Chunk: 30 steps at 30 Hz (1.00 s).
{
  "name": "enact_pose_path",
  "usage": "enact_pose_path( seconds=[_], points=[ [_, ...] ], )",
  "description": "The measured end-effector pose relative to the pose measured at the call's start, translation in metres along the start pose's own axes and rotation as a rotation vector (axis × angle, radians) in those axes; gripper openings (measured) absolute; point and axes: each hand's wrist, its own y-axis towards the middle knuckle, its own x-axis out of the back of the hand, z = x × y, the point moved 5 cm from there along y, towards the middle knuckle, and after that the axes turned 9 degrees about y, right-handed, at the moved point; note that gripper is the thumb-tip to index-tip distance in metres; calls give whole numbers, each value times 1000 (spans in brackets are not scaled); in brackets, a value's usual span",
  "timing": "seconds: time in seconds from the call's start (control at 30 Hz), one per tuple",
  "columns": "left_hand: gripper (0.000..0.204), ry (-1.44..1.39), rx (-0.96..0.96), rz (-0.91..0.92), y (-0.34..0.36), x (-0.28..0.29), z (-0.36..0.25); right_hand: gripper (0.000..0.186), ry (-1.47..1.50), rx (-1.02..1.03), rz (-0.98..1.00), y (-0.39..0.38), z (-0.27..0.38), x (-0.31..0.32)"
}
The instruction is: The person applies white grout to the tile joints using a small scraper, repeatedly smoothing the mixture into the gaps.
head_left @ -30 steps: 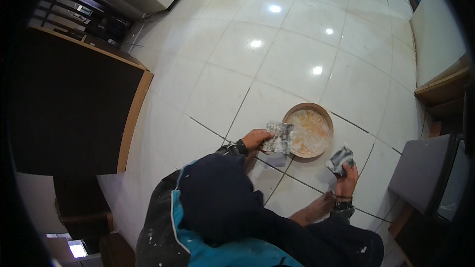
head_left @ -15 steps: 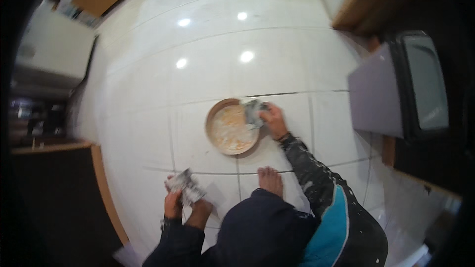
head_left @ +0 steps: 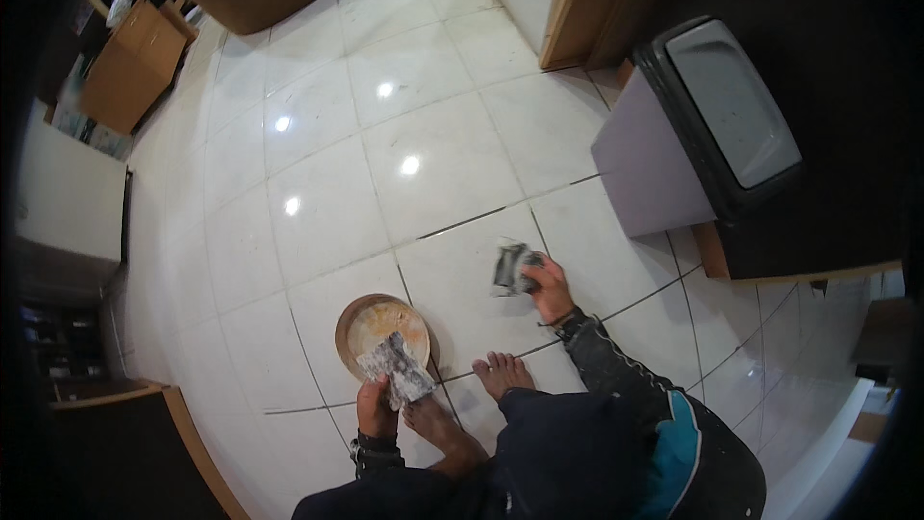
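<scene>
A shallow round basin (head_left: 341, 339) sits on the floor at seven o'clock from the middle of the view, its tan-brown rim smooth and evenly curved. Inside, a pale, crusty-looking layer (head_left: 383, 320) is mottled white with orange-yellow patches.

At the basin's six o'clock, the left hand (head_left: 376, 410) pinches the near edge of a flat, roughly four-sided grey piece (head_left: 398, 368), streaked chalky white over dark and ragged at the edges. It overlaps the basin's five o'clock side in the view; whether it touches the rim is hard to tell from above.

Toward half past two from the basin, well apart from it, the right hand (head_left: 551, 291) grips a smaller, crumpled-looking dark piece (head_left: 514, 269) with whitish smears, slightly blurred.

The floor (head_left: 423, 188) is glossy white tile with dark joint lines. At two o'clock stands a boxy lilac-grey bin (head_left: 651, 159) with a black-framed grey lid (head_left: 733, 101).
</scene>
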Motion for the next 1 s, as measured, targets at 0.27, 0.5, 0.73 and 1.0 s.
enact_pose_path(
  seconds=[0.27,0.5,0.73,1.0],
  points=[
    [38,157,99,449,99,-62,-78,28,248,479,-352,-118,97,113],
    [51,346,240,666,155,-210,-195,57,259,715,-288,-132,188,119],
    [59,298,199,701,175,-302,-197,55,355,753,-243,-106,180,143],
    [58,-91,58,809,240,-422,-123,60,392,881,-137,-113,218,143]
  ],
)
